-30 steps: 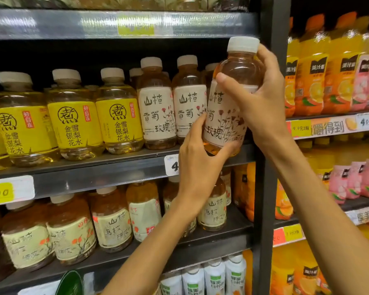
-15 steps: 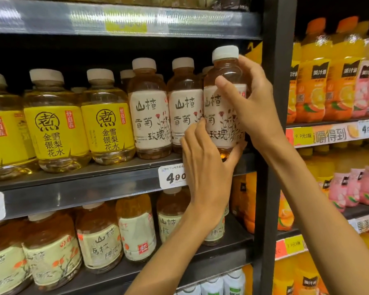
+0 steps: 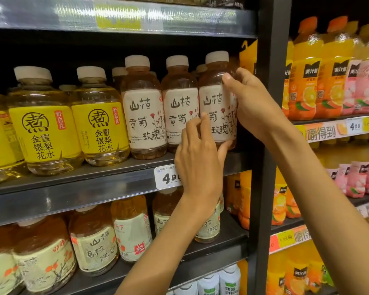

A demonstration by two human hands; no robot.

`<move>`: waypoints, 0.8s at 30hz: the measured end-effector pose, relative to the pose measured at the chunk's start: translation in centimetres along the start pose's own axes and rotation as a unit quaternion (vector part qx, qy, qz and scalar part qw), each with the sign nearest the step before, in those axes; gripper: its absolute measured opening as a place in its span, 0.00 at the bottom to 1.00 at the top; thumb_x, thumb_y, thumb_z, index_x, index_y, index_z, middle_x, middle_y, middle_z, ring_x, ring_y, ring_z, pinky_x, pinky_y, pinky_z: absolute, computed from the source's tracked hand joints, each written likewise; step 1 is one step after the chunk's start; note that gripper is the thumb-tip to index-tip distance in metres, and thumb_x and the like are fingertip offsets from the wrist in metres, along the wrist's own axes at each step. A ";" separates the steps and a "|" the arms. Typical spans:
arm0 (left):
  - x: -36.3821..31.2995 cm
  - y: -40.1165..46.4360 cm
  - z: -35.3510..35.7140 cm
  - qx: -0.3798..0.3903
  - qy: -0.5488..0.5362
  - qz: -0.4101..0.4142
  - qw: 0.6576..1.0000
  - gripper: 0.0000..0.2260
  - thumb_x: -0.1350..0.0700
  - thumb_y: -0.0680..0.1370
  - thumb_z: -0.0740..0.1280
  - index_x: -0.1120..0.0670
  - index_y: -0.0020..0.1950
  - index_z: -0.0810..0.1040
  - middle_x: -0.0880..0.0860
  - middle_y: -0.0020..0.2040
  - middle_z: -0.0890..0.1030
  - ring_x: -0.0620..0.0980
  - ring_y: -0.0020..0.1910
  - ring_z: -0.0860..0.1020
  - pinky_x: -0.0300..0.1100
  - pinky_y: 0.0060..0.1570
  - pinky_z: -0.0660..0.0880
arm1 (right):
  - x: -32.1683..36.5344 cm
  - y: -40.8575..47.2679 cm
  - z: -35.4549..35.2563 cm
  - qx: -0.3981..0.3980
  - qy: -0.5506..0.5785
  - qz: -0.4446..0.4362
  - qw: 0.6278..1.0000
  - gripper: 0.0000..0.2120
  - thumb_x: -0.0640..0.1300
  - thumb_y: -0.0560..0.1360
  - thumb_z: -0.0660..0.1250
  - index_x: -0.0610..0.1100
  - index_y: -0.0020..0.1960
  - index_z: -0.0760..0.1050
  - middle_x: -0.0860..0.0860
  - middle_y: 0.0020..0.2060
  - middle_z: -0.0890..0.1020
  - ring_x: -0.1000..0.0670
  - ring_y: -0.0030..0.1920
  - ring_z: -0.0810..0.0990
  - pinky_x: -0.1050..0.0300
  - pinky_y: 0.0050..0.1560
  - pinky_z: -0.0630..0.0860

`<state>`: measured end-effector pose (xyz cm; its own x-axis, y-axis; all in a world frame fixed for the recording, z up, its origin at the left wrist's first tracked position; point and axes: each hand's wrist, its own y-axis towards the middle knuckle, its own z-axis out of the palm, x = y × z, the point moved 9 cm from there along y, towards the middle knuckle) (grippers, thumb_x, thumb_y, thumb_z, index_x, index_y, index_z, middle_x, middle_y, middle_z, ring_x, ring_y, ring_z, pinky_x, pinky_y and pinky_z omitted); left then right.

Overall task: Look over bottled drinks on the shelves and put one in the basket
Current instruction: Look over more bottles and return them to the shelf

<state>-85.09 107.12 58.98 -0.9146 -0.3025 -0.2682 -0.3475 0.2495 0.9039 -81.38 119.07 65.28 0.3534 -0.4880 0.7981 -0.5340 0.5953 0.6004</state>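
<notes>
At the right end of the middle shelf [image 3: 107, 188], a white-labelled bottle [image 3: 216, 107] stands upright on the shelf, just beside two matching bottles [image 3: 144, 116] to its left and close against the dark upright post [image 3: 268, 145] on its right. The right hand [image 3: 254, 105] is wrapped round the bottle's shoulder and upper label, thumb on the front and fingers curled behind, clamped on it. The left hand [image 3: 197, 154] touches the lower label: its fingers are only loosely bent, with the fingertips against the front of the label and the thumb under the base edge, more steadying than gripping. No basket is in view, so the task's end point cannot be located from this picture.

Judgement: the bottle is either being seated in the row or looked over in place; nothing has gone into a basket yet.

Risks from here:
- The held bottle touches or nearly touches its neighbour. A sideways push from the left hand could tip that neighbour into the yellow-labelled bottles [image 3: 73, 128] further left.
- The bottle's base sits near the shelf's front lip. Letting go before it stands flat could let it roll forward and drop.
- The post leaves little room for the right hand; pulling out quickly could drag the bottle with it.
- A price tag [image 3: 167, 177] clipped to the shelf edge lies under the left wrist and could be knocked loose.
</notes>
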 end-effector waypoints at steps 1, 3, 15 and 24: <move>0.0 0.0 -0.1 -0.002 0.001 0.003 1.000 0.28 0.47 0.73 0.72 0.57 0.69 0.72 0.55 0.60 0.77 0.52 0.58 0.77 0.45 0.47 0.77 | 0.0 -0.1 0.0 -0.008 -0.011 -0.004 1.000 0.26 0.48 0.82 0.58 0.42 0.76 0.56 0.44 0.66 0.74 0.49 0.59 0.80 0.48 0.62 0.76; 0.1 0.0 -0.2 -0.002 0.003 0.010 1.000 0.25 0.50 0.72 0.74 0.57 0.67 0.74 0.55 0.60 0.79 0.52 0.58 0.78 0.45 0.50 0.77 | 0.3 -0.3 0.0 -0.022 -0.032 -0.021 0.999 0.24 0.48 0.82 0.58 0.41 0.75 0.57 0.44 0.63 0.77 0.49 0.56 0.81 0.50 0.59 0.78; 2.7 2.7 -2.8 -0.057 0.028 -0.004 0.998 0.24 0.57 0.75 0.71 0.58 0.70 0.69 0.58 0.68 0.71 0.57 0.67 0.68 0.48 0.65 0.70 | -0.9 -2.4 0.3 -0.049 -0.113 -0.070 0.990 0.34 0.39 0.79 0.64 0.44 0.78 0.48 0.46 0.72 0.65 0.50 0.69 0.69 0.49 0.67 0.71; 2.6 2.7 -1.1 0.008 0.045 -0.004 0.999 0.34 0.57 0.77 0.69 0.59 0.77 0.56 0.60 0.77 0.57 0.57 0.76 0.57 0.50 0.73 0.61 | -3.5 -4.4 0.5 -0.065 -0.168 -0.073 0.981 0.37 0.40 0.74 0.71 0.43 0.76 0.54 0.46 0.70 0.68 0.48 0.70 0.66 0.45 0.70 0.67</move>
<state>-88.21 105.96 61.13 -0.8897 -0.3854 -0.2446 -0.3595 0.2614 0.8958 -80.66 117.83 59.86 0.1337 -0.7438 0.6549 -0.3865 0.5694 0.7255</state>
